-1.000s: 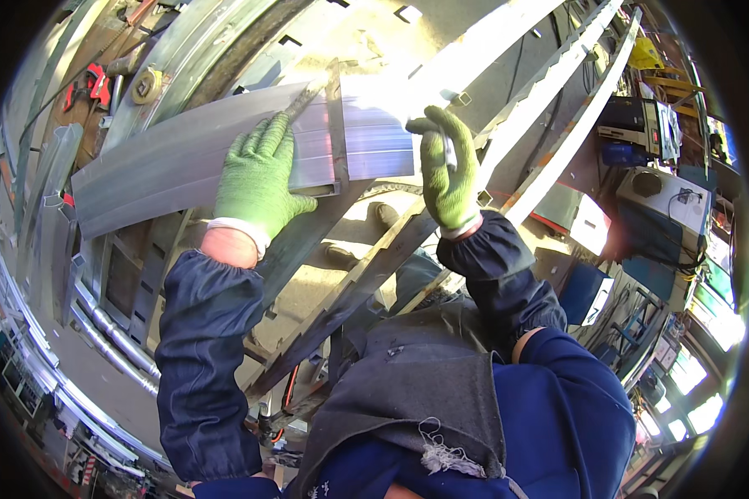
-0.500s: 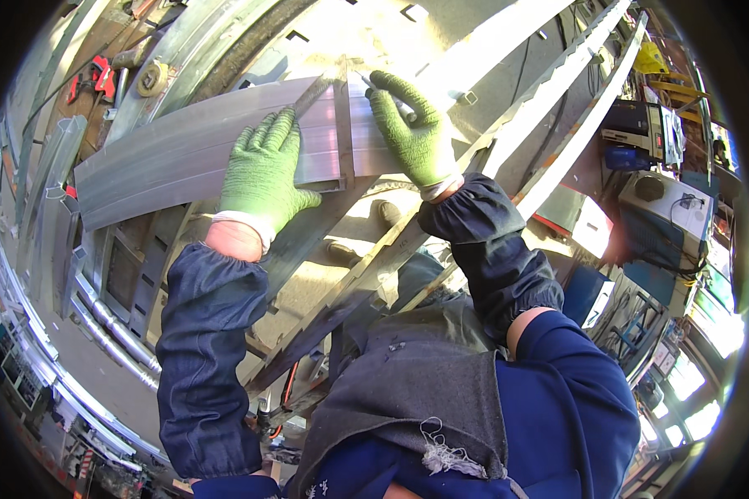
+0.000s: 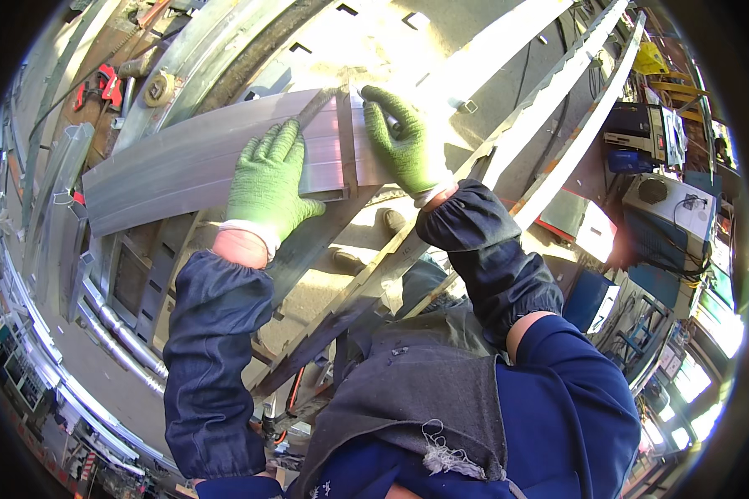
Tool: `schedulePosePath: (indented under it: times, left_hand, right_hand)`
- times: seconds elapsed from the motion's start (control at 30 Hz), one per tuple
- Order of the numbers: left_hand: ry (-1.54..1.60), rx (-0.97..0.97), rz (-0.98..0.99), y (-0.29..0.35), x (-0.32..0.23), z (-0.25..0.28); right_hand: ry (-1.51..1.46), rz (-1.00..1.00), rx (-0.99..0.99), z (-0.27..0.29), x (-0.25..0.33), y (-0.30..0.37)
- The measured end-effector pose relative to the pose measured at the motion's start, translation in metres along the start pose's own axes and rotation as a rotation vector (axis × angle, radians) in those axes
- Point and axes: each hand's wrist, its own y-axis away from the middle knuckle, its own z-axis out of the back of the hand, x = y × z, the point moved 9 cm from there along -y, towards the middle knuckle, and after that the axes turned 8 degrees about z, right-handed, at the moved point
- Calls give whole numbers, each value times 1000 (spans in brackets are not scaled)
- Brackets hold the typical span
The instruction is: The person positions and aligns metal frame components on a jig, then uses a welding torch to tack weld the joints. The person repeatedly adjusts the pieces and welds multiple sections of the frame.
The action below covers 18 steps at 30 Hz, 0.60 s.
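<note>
A long ribbed aluminium profile [image 3: 179, 170] lies across the metal frame in front of me. Over it runs a metal square [image 3: 346, 141], its straight blade crossing the profile and a slanted arm reaching toward my left fingertips. My left hand [image 3: 266, 179], in a green glove, is spread flat on the profile, fingertips at the slanted arm and thumb out to the right. To the right of the blade, my green-gloved right hand [image 3: 406, 141] is closed in a pinch around a slim pen-like marker [image 3: 395, 130], mostly hidden by the fingers. Glare washes out its tip.
Steel beams [image 3: 333, 333] of the frame run diagonally below the profile. Long bright bars [image 3: 549, 108] extend to the far right. At left are a red-handled clamp [image 3: 108, 87] and a tape roll [image 3: 158, 88]. Machines with cables [image 3: 666, 212] stand on the right.
My right hand has shifted slightly left and down, closer to the square's blade, with the marker still in it. The left hand stays flat on the profile; the whole view has moved a little.
</note>
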Motion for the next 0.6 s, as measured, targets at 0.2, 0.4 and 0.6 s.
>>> schedulePosePath:
  times: [0.2,0.4,0.6]
  left_hand:
    - [3,-11,-3,2,0,1]
    - [4,-10,4,1,0,3]
    - [1,-6,4,2,-1,3]
  right_hand:
    - [66,100,14,-3,6,-4]
    - [65,79,0,-3,7,-5]
    - [94,130,-14,0,14,-5]
